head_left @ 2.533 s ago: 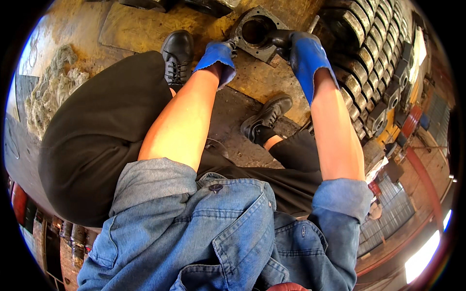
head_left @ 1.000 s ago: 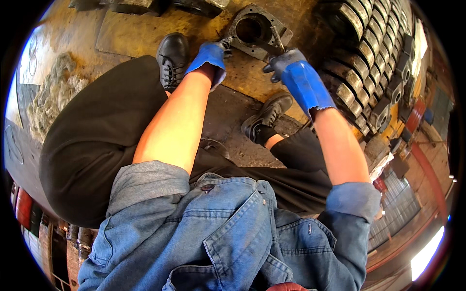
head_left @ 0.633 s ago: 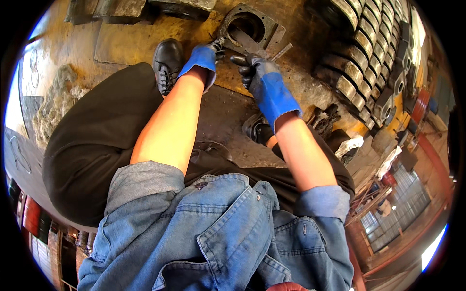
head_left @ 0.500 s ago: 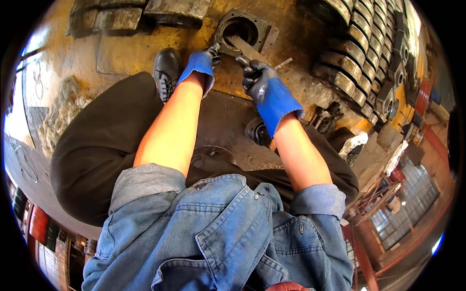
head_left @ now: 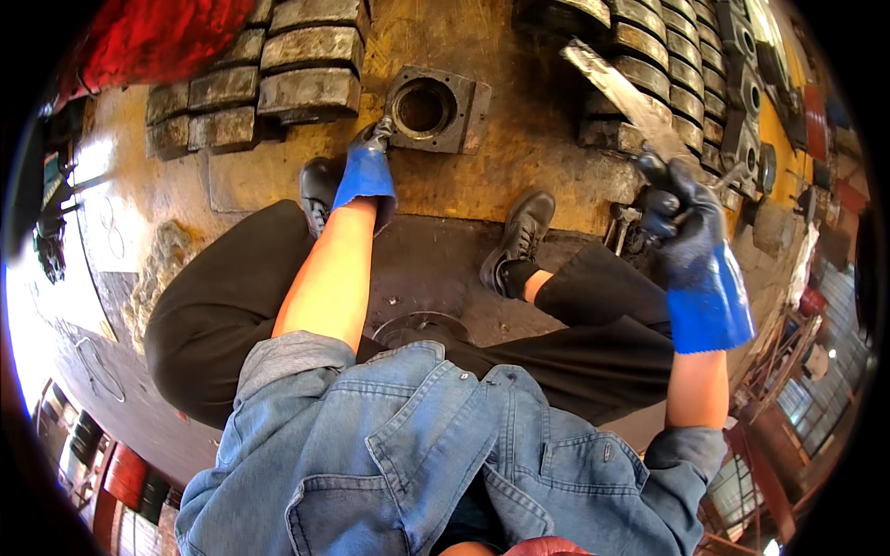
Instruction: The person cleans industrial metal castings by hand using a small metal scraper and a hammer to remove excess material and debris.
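A square dark metal casting (head_left: 468, 116) with a round bore and bolt holes lies on the stained yellow-brown surface in front of me. My left hand (head_left: 373, 139), in a black-palmed glove with a blue cuff, is closed at the casting's near left corner. Off to the right, my right hand (head_left: 681, 206), gloved alike, is raised with its fingers wrapped around the lower end of a long flat metal bar (head_left: 630, 100). The bar slants up and to the left, its far end pale and worn, well apart from the casting. A short rod sticks out beside the grip.
Stacked metal castings (head_left: 311, 51) stand at the far left, with a red covering (head_left: 158, 37) beyond. More rows of curved castings (head_left: 649, 69) fill the far right. My shoes (head_left: 524, 227) flank the work area. A fibrous, rag-like heap (head_left: 162, 264) lies by my left knee.
My right hand has drawn the flat bar out of the casting's bore and swung it to the right. My left hand stays at the casting's corner. The head view has shifted.
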`<state>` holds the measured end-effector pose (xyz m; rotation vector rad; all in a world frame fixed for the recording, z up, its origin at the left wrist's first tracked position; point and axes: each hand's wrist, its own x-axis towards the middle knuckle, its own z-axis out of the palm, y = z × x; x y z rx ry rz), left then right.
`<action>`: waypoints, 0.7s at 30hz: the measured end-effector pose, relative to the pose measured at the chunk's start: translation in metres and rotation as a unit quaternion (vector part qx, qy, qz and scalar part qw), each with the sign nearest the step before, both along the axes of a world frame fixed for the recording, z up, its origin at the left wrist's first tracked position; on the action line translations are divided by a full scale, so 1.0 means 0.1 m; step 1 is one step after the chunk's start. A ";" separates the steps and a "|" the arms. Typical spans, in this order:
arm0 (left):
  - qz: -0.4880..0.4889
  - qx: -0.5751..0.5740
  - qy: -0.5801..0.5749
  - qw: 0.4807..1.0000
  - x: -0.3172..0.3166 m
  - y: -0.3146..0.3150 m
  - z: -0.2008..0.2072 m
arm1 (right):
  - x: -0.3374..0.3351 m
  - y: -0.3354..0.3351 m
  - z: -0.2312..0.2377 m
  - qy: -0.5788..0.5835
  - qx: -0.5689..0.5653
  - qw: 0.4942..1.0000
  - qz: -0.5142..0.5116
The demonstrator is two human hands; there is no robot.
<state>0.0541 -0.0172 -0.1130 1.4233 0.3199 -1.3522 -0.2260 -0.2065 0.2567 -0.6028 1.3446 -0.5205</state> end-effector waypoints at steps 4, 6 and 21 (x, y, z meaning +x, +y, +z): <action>-0.012 0.013 -0.034 0.999 -0.07 -0.26 0.15 | -0.28 -0.21 0.13 0.001 -0.012 0.999 -0.033; 0.012 0.061 -0.063 0.996 -0.19 -0.41 0.32 | -0.25 -0.25 0.18 0.008 -0.025 0.999 -0.047; -0.255 0.182 -0.617 0.722 -0.87 -1.06 1.70 | -0.57 -0.67 0.42 0.009 -0.122 0.991 -0.046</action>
